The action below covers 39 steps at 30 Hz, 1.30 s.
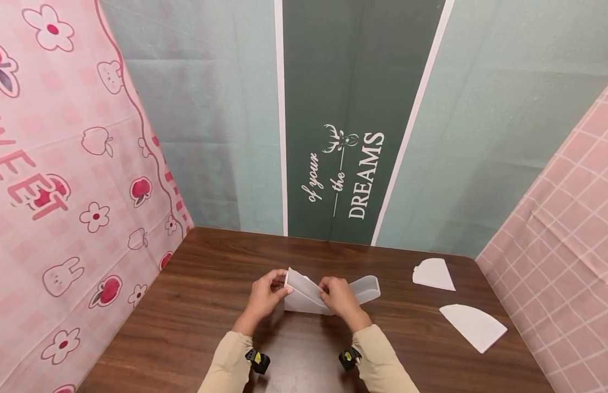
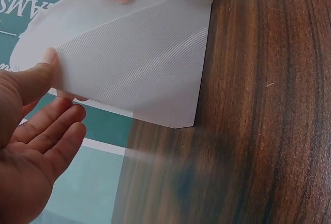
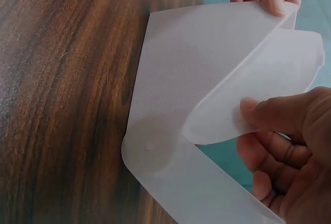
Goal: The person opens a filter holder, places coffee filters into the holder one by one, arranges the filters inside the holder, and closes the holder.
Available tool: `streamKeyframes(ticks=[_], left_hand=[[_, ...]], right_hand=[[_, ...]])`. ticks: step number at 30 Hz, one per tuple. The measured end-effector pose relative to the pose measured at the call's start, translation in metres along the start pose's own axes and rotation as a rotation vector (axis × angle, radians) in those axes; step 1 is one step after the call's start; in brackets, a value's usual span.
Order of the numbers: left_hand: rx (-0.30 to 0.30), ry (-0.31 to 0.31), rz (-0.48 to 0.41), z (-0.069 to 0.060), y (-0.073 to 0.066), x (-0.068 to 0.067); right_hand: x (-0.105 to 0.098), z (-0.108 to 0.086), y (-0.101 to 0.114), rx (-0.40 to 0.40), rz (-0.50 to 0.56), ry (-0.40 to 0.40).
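Note:
A translucent white textured holder (image 1: 304,300) stands on the wooden table, with a long flap (image 1: 366,289) extending to the right. My left hand (image 1: 264,297) pinches its upper left corner, thumb on the near face (image 2: 103,53). Inside the holder's opening leans a smooth white sheet (image 3: 279,74), rounded at its end. My right hand (image 1: 340,297) pinches the lower part of this sheet between thumb and fingers, above where the flap (image 3: 207,182) meets the holder.
Two white fan-shaped pieces, one farther back (image 1: 434,274) and one nearer (image 1: 473,326), lie on the right side of the wooden table (image 1: 210,262). Printed cloths hang behind the table and along both sides.

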<state>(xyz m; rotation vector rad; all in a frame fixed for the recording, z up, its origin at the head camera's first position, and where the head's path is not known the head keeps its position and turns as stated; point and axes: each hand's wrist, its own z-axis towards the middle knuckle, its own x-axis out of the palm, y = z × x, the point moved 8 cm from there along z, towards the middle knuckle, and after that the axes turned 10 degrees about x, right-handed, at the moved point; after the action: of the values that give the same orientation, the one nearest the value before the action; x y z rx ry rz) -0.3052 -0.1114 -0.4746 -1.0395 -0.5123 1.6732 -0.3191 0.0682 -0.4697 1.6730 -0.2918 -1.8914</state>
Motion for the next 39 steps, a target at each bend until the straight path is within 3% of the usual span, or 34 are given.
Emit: streamKeyframes(ticks=[6,12,18,27,39], left_hand=[[-0.027,0.007,-0.023,0.001,0.001,0.000],[-0.032,0.022,-0.014,0.001,0.002,0.001],[-0.034,0.025,-0.001,-0.001,0.003,0.001],[-0.053,0.025,-0.037,0.000,0.008,0.003],[-0.052,0.034,-0.032,-0.001,0.010,0.004]], right_hand=[[0.002,0.004,0.001,0.020,-0.080,-0.026],[0.009,0.006,-0.001,0.062,-0.157,0.002],[0.016,0.006,-0.002,0.087,-0.131,0.045],[0.022,0.007,0.002,0.035,-0.154,0.045],[0.023,0.008,0.001,0.044,-0.153,0.047]])
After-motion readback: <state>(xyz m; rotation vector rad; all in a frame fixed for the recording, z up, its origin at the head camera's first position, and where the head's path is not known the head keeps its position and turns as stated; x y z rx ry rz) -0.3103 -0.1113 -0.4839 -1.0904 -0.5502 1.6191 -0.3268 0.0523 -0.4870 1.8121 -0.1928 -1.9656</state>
